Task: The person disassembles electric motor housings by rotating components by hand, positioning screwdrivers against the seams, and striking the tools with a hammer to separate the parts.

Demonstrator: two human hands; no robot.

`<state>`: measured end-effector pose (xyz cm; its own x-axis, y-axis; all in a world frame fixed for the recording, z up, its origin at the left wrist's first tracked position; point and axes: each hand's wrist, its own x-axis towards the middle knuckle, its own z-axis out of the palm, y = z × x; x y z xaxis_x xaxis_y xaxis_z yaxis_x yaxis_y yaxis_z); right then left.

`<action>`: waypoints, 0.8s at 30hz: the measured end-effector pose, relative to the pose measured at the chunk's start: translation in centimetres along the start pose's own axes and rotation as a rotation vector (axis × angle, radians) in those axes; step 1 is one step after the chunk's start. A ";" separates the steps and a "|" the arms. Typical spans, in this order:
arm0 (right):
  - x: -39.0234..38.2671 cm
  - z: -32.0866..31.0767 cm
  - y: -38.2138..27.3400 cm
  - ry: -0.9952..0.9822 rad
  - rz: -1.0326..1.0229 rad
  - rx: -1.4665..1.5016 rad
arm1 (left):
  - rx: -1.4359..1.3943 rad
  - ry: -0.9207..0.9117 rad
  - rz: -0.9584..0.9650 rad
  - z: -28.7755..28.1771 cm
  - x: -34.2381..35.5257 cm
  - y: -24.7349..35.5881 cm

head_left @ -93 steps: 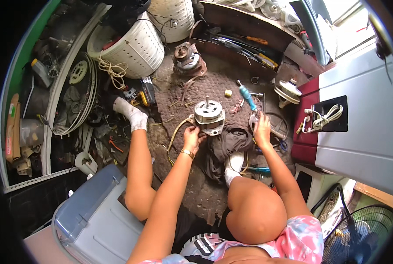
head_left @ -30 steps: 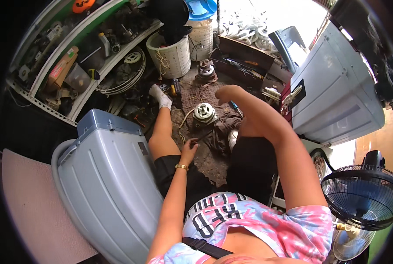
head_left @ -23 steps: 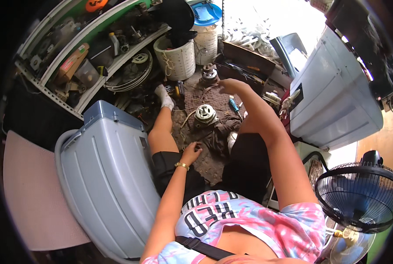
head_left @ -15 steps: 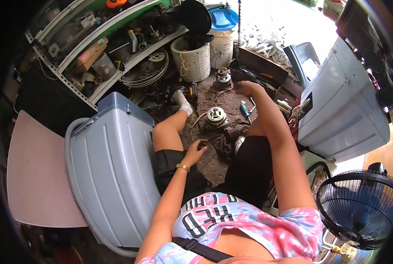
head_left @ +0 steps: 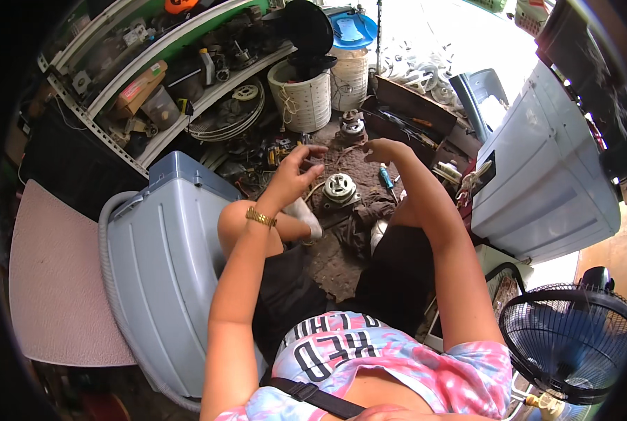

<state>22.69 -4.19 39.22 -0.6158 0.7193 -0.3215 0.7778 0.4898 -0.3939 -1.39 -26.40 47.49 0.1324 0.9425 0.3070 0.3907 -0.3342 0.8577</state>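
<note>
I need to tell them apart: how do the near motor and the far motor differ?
The near motor has a pale top with openings; the far motor looks rusty brown on top. The near motor has a dark cloth beside it; the far motor stands near the tool box. Neither is held.

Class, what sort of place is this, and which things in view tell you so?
Probably an appliance repair workshop: there is a bare motor, an open box of hand tools, and metal shelves crowded with loose parts.
</note>
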 end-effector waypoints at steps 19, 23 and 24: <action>-0.7 -1.4 -9.4 -0.030 -0.496 -0.093 | 0.364 -0.382 -0.185 -0.9 12.4 -19.3; -0.5 -3.3 -8.6 -0.080 -0.459 -0.132 | 0.323 -0.310 -0.116 -0.2 13.9 -21.3; -0.4 -3.6 -7.8 -0.032 -0.483 -0.116 | 0.343 -0.345 -0.106 0.5 14.6 -21.4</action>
<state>17.38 -6.53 45.52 -0.9114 0.3821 -0.1528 0.4104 0.8164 -0.4062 -7.38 -5.53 33.45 0.3471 0.9376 0.0211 0.6881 -0.2699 0.6736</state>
